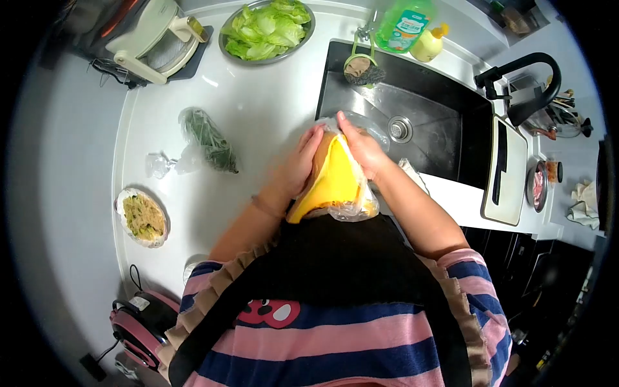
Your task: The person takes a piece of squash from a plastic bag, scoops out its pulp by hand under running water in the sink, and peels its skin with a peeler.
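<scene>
Between my two hands is a yellow and brown item in clear plastic wrap (338,171), held close to the black apron at the counter's front edge. My left hand (300,161) grips its left side, with the fingers near its top. On the other side my right hand (362,151) presses against it, thumb pointing up. Loose clear plastic shows above the item and at its lower right. Some of my fingers are hidden behind the wrap. The black sink (419,106) lies just beyond my right hand.
A bagged green vegetable (209,138) and a plate of food (144,218) lie left. A bowl of lettuce (266,31) stands at the back, near green soap (404,26). Right of the sink are a faucet (529,61), a cutting board (509,174) and a meat bowl (537,187).
</scene>
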`<act>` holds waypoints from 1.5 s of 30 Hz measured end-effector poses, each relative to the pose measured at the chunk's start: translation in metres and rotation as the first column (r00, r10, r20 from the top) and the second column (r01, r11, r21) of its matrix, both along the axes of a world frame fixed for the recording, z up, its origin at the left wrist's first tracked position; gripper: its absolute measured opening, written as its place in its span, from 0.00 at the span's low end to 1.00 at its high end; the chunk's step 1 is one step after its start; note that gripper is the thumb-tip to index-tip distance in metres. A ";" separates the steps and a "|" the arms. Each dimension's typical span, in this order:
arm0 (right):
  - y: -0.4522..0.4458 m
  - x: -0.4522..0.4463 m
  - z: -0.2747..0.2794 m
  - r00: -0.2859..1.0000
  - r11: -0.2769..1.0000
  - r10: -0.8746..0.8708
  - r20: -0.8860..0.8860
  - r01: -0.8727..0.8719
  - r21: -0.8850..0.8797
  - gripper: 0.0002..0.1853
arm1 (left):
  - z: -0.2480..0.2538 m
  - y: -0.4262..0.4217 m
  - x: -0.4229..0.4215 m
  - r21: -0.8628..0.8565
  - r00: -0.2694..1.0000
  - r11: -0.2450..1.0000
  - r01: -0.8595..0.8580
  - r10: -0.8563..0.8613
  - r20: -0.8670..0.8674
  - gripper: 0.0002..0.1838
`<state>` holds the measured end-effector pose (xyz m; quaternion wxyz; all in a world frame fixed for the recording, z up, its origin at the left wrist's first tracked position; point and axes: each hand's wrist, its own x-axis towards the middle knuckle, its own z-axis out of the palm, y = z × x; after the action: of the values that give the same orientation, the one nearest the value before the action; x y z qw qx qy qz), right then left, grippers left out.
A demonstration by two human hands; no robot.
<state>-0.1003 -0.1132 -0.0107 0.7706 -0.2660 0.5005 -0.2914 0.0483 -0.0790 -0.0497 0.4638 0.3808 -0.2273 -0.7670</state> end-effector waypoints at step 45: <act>-0.002 -0.080 0.033 0.940 0.761 -0.117 -0.321 -0.122 -0.637 0.06 | 0.058 -0.019 0.036 0.019 0.885 0.915 -0.404 0.396 -0.246 0.34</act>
<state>-0.1799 -0.1149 0.0226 0.5324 -0.5628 0.4941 -0.3945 0.0847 -0.0975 0.0083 0.6423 0.3142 -0.0977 -0.6922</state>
